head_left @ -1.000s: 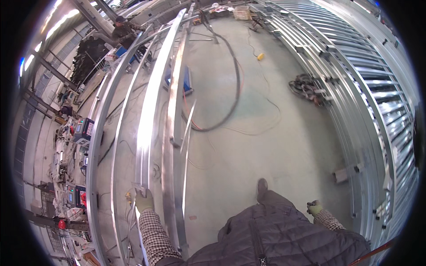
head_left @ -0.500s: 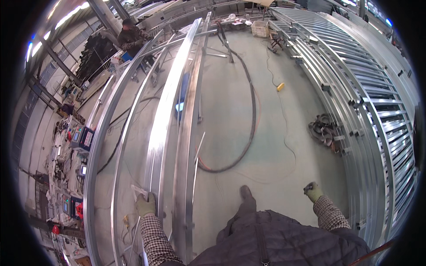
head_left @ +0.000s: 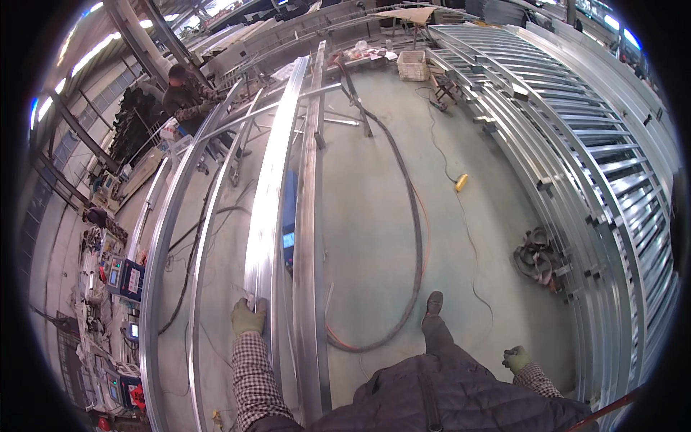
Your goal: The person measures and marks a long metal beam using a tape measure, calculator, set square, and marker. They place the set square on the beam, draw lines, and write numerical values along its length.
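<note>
Since the frame half a second ago: person has stepped forward, hose loop now nearer the lower rim; left hand (head_left: 249, 317) further along the bright rail (head_left: 270, 209), right hand (head_left: 516, 359) lower, closer to the body. Thin flat piece (head_left: 240, 291) sits at the left fingertips, over the near stretch of the bright rail; left fingers bent and closed on it, by the look, its kind too small to tell. Right hand hangs apart from everything, fingers loosely curled; cannot tell whether anything is inside. Bright rail lies lengthwise between a duller rail (head_left: 308, 216) on its right and a narrow rail (head_left: 209, 230) on its left; thick outer rail (head_left: 162, 252) beyond that. Crossbar (head_left: 288, 97) runs athwart near their far ends. State of work, as judged: rails already laid out side by side; no row of slats across them, no fastening visible near the left hand, so this stage looks early. By contrast, stacked frames (head_left: 597, 129) on the right already carry close rows of bars. Blue machine (head_left: 289, 230) low between bright and duller rails. Dark hose (head_left: 414, 216) loops over the floor; yellow block (head_left: 461, 183) on a cord beyond it, coiled straps (head_left: 534, 255) just beside the stack's inner edge. Co-worker (head_left: 188, 93) stands at the rails' far left.
</note>
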Tool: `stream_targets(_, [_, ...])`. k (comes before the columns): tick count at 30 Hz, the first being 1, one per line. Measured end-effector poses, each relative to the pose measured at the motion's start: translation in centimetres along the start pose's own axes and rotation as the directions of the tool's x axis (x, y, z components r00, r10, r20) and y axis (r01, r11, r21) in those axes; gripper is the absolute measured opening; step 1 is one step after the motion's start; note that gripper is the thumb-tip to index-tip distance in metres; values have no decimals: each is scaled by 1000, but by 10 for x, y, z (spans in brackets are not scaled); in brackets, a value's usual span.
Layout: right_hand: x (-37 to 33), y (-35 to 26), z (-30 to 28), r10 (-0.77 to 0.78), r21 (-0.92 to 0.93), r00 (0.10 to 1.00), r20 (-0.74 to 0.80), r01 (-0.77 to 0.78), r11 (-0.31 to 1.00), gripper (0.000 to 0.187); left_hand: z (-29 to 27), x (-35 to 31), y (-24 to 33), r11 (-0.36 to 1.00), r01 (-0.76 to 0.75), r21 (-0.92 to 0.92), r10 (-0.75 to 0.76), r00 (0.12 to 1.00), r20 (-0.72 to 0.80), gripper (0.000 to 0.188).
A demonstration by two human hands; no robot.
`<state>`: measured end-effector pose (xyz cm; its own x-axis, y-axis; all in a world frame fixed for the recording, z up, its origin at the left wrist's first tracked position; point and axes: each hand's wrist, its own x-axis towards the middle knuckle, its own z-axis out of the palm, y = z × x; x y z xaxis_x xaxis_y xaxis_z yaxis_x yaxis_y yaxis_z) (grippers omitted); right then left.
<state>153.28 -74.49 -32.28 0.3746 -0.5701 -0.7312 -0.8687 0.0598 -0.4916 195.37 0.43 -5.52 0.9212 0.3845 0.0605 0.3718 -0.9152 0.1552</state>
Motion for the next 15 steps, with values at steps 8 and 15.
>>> stream_targets(8, [147,-228,28,-109,-276,991,75,125,953,48,-6,98,92,995,103,-13,-101,989,107,99])
stream_targets(15, [249,-497,56,-418,-441,895,157,442,781,48,3,187,179,984,175,-33,-167,970,177,119])
